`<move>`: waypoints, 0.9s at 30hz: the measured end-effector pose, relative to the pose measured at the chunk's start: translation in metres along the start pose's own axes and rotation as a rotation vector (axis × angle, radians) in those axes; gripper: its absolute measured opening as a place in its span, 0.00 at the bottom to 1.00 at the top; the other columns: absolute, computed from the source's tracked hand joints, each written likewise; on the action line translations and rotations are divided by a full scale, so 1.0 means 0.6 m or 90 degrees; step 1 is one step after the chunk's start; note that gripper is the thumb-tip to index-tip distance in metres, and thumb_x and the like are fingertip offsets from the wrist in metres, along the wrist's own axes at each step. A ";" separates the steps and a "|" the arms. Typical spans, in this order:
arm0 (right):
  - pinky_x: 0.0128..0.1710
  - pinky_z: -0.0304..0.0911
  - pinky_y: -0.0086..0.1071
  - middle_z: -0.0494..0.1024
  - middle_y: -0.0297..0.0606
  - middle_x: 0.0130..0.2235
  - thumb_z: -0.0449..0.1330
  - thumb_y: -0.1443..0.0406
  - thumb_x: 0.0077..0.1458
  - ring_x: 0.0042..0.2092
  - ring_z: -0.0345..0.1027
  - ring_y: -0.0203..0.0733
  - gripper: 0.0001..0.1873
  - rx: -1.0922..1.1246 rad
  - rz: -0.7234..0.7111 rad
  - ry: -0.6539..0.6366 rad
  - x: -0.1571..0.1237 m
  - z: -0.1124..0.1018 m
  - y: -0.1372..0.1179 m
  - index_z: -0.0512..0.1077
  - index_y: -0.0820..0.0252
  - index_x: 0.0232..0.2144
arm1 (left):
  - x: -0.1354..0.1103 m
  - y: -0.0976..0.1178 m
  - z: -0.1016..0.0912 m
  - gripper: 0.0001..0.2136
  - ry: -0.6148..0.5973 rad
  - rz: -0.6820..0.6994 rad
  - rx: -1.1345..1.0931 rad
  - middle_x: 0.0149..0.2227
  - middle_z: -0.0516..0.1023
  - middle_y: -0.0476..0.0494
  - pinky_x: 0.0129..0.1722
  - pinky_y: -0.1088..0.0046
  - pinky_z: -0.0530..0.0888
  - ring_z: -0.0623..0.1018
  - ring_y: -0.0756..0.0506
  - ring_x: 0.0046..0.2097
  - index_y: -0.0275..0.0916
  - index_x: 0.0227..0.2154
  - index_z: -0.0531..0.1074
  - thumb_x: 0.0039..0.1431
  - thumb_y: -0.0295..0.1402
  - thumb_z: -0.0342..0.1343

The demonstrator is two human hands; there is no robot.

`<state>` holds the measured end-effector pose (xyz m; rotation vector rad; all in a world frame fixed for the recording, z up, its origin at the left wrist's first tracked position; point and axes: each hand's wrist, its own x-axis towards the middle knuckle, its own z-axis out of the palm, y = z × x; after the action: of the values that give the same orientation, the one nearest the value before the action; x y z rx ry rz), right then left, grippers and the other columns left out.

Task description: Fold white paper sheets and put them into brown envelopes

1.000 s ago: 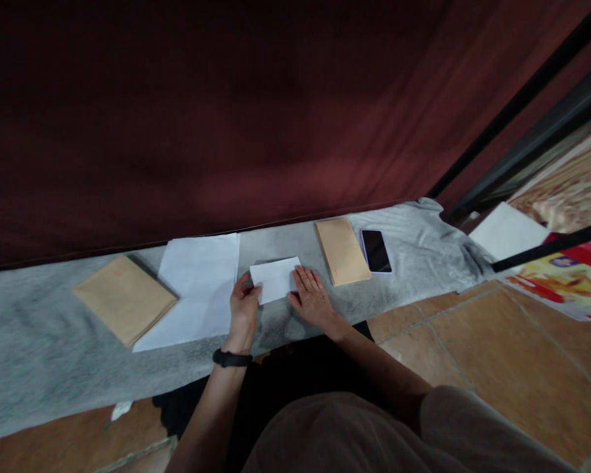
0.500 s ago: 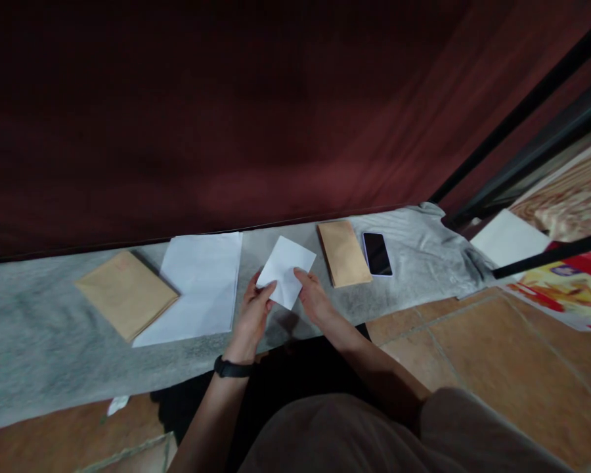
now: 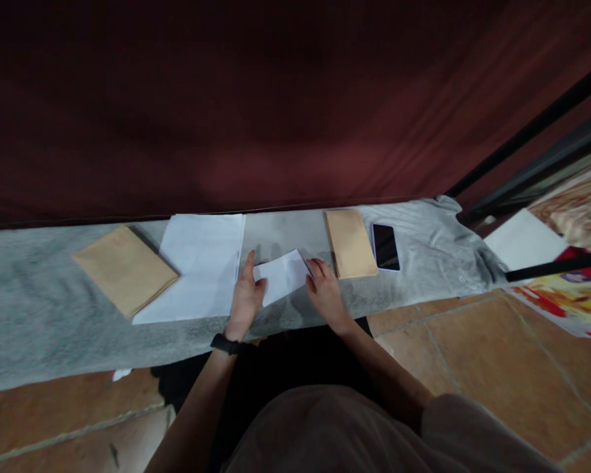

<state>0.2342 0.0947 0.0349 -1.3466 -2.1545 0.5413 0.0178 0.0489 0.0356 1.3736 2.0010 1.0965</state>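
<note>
A small folded white paper (image 3: 282, 276) lies on the grey cloth (image 3: 39, 335) in front of me. My left hand (image 3: 246, 299) rests at its left edge, fingers stretched out and thumb pressing the paper. My right hand (image 3: 325, 292) sits at its right edge with the fingertips on the paper's corner. A black band circles my left wrist.
A stack of white sheets (image 3: 199, 266) and a brown envelope (image 3: 123, 269) lie to the left. A second brown envelope (image 3: 350, 243) and a dark phone (image 3: 385, 246) lie to the right. A dark red curtain hangs behind; tiled floor lies below, with black bars at the right.
The folded paper was lifted and turned in both hands half a second ago; now it lies flat on the cloth again with both hands pressing its ends.
</note>
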 end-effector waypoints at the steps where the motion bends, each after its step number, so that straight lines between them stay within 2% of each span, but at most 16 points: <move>1: 0.65 0.61 0.43 0.69 0.48 0.64 0.49 0.66 0.67 0.64 0.63 0.48 0.24 -0.023 -0.042 -0.023 0.000 0.001 -0.008 0.67 0.62 0.63 | 0.002 0.001 -0.002 0.37 -0.019 0.020 0.031 0.65 0.70 0.38 0.62 0.55 0.71 0.74 0.37 0.61 0.40 0.70 0.56 0.54 0.25 0.55; 4: 0.70 0.53 0.46 0.61 0.43 0.70 0.48 0.62 0.71 0.70 0.53 0.48 0.26 -0.082 -0.118 -0.100 0.004 0.015 -0.028 0.62 0.61 0.67 | 0.014 0.006 -0.009 0.37 -0.082 0.059 0.105 0.62 0.73 0.37 0.60 0.56 0.74 0.77 0.37 0.57 0.40 0.70 0.56 0.55 0.24 0.52; 6: 0.71 0.49 0.51 0.56 0.44 0.72 0.50 0.58 0.71 0.72 0.48 0.51 0.28 -0.129 -0.112 -0.120 0.005 0.027 -0.033 0.59 0.60 0.69 | 0.020 0.010 -0.014 0.36 -0.107 0.057 0.149 0.59 0.75 0.38 0.57 0.57 0.76 0.79 0.38 0.53 0.41 0.70 0.56 0.57 0.23 0.51; 8: 0.71 0.47 0.53 0.52 0.47 0.73 0.51 0.55 0.71 0.73 0.46 0.54 0.30 -0.163 -0.085 -0.118 0.003 0.039 -0.033 0.58 0.61 0.70 | 0.018 0.018 -0.015 0.34 -0.093 0.049 0.203 0.59 0.75 0.37 0.56 0.56 0.76 0.79 0.37 0.53 0.40 0.70 0.56 0.60 0.24 0.50; 10: 0.71 0.46 0.53 0.50 0.48 0.73 0.50 0.55 0.71 0.73 0.45 0.54 0.31 -0.178 -0.070 -0.114 -0.001 0.047 -0.030 0.57 0.62 0.70 | 0.004 0.029 -0.009 0.30 -0.048 0.047 0.253 0.62 0.71 0.33 0.61 0.52 0.72 0.75 0.34 0.59 0.37 0.69 0.56 0.65 0.27 0.48; 12: 0.71 0.45 0.53 0.49 0.48 0.73 0.49 0.56 0.72 0.74 0.44 0.54 0.31 -0.184 -0.070 -0.117 -0.005 0.051 -0.027 0.56 0.61 0.70 | -0.018 0.040 0.008 0.26 -0.021 0.077 0.292 0.68 0.63 0.30 0.67 0.48 0.62 0.64 0.31 0.68 0.35 0.69 0.58 0.69 0.32 0.46; 13: 0.71 0.45 0.53 0.49 0.47 0.74 0.50 0.57 0.71 0.74 0.43 0.54 0.31 -0.186 -0.073 -0.120 -0.006 0.051 -0.026 0.55 0.61 0.71 | -0.031 0.044 0.019 0.26 -0.035 0.114 0.311 0.71 0.59 0.31 0.70 0.49 0.58 0.58 0.32 0.71 0.35 0.69 0.58 0.70 0.35 0.45; 15: 0.71 0.44 0.53 0.48 0.47 0.74 0.50 0.60 0.71 0.74 0.42 0.54 0.31 -0.189 -0.082 -0.132 -0.007 0.050 -0.025 0.54 0.62 0.71 | -0.053 0.048 0.041 0.27 -0.103 0.198 0.346 0.73 0.55 0.35 0.72 0.50 0.53 0.51 0.36 0.74 0.36 0.70 0.57 0.71 0.38 0.44; 17: 0.71 0.43 0.52 0.48 0.47 0.74 0.50 0.63 0.70 0.74 0.41 0.54 0.30 -0.190 -0.092 -0.141 -0.007 0.048 -0.024 0.54 0.63 0.71 | -0.067 0.045 0.057 0.28 -0.141 0.225 0.375 0.73 0.55 0.36 0.72 0.50 0.51 0.50 0.37 0.74 0.35 0.71 0.54 0.72 0.40 0.43; 19: 0.71 0.43 0.52 0.48 0.46 0.74 0.48 0.63 0.71 0.74 0.41 0.53 0.29 -0.188 -0.091 -0.139 -0.006 0.047 -0.023 0.55 0.62 0.71 | -0.070 0.037 0.061 0.30 -0.137 0.209 0.391 0.73 0.54 0.33 0.72 0.51 0.52 0.50 0.37 0.74 0.32 0.71 0.52 0.72 0.42 0.42; 22: 0.71 0.44 0.54 0.50 0.45 0.73 0.45 0.62 0.72 0.74 0.44 0.52 0.28 -0.185 -0.074 -0.118 -0.005 0.044 -0.017 0.55 0.60 0.71 | -0.064 0.020 0.048 0.32 -0.104 0.178 0.395 0.73 0.53 0.29 0.71 0.50 0.52 0.50 0.36 0.74 0.29 0.71 0.52 0.72 0.44 0.42; 27: 0.71 0.45 0.55 0.56 0.44 0.72 0.44 0.61 0.73 0.73 0.46 0.54 0.29 -0.184 -0.063 -0.106 -0.001 0.032 -0.005 0.54 0.62 0.71 | -0.060 0.001 0.029 0.31 -0.068 0.153 0.393 0.73 0.52 0.31 0.71 0.50 0.53 0.50 0.36 0.74 0.31 0.71 0.51 0.72 0.43 0.42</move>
<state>0.2199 0.0920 0.0217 -1.3735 -2.4963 0.3219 0.0447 0.0219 0.0244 1.9706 2.2320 0.4786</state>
